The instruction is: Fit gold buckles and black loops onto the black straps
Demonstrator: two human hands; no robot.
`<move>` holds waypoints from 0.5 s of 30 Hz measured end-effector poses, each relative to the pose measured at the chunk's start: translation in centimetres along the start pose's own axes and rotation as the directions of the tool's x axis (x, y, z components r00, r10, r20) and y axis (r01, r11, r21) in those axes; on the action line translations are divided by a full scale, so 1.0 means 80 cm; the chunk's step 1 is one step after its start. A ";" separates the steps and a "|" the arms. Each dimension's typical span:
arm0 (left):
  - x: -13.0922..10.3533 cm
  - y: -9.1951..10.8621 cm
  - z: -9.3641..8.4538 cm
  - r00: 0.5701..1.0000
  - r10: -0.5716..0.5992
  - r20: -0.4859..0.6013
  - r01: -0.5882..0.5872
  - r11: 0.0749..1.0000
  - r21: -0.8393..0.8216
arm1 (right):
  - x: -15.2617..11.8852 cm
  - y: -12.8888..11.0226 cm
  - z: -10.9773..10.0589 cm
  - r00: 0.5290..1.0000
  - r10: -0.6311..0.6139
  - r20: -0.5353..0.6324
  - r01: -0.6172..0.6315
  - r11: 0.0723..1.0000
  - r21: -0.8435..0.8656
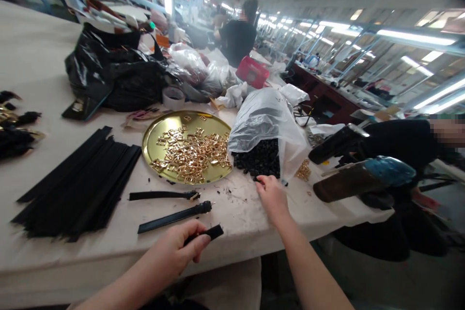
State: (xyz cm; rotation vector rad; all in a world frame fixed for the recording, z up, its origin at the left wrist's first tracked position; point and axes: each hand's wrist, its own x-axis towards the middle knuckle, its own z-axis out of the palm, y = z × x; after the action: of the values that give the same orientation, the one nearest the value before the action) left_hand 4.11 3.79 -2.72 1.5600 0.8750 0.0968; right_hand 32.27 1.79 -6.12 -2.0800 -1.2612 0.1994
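My left hand (189,242) is closed around a black strap (215,232) near the table's front edge. My right hand (271,197) reaches to the mouth of a white plastic bag (263,116), its fingertips pinched at a small black piece (256,178). Many small black pieces (259,156) spill from that bag. Left of it, a round gold tray (156,138) holds a heap of gold buckles (196,155). Two black straps with buckles, one (163,195) behind the other (172,216), lie between the tray and my left hand.
A stack of long black strips (83,184) lies at the left. Behind the tray are a black plastic bag (116,68), a tape roll (173,98) and a pink container (252,71). Two dark cylinders (341,186) (336,144) stand out at the right, beside a person in black (395,150).
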 end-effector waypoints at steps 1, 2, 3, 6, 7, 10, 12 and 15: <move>0.002 0.002 -0.001 1.000 -0.002 0.001 0.002 1.000 -0.002 | 0.005 0.002 0.005 1.000 0.000 0.014 0.000 1.000 -0.007; 0.003 0.003 -0.002 1.000 -0.006 0.003 0.006 1.000 -0.010 | 0.007 0.003 0.008 1.000 0.000 0.029 0.000 1.000 -0.007; 0.004 0.005 -0.003 1.000 -0.012 0.003 0.012 1.000 -0.023 | 0.006 0.002 0.010 0.999 0.000 0.045 0.000 1.000 0.000; 0.009 0.010 -0.007 0.999 -0.027 -0.027 0.025 0.998 -0.059 | -0.008 -0.012 0.007 0.996 0.009 0.088 -0.014 0.998 0.057; 0.011 0.012 -0.007 0.998 -0.022 -0.050 0.018 0.997 -0.072 | -0.017 -0.021 0.004 0.994 0.011 0.105 -0.020 0.997 0.077; 0.016 0.022 -0.006 0.990 0.024 -0.142 -0.040 0.993 -0.114 | -0.052 -0.061 0.000 0.967 0.067 0.245 -0.145 0.937 0.317; 0.017 0.028 -0.003 0.979 0.063 -0.195 -0.088 0.988 -0.126 | -0.080 -0.091 0.002 0.907 0.126 0.403 -0.370 0.697 0.614; 0.011 0.032 0.004 0.971 0.101 -0.218 -0.122 0.989 -0.087 | -0.115 -0.121 0.006 0.874 0.168 0.456 -0.482 0.430 0.764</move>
State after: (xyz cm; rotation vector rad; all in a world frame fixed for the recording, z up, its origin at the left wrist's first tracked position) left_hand 6.11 4.19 -0.87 1.5227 0.9341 0.3895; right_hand 20.26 -2.82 -2.36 -1.3425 -0.6109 1.1590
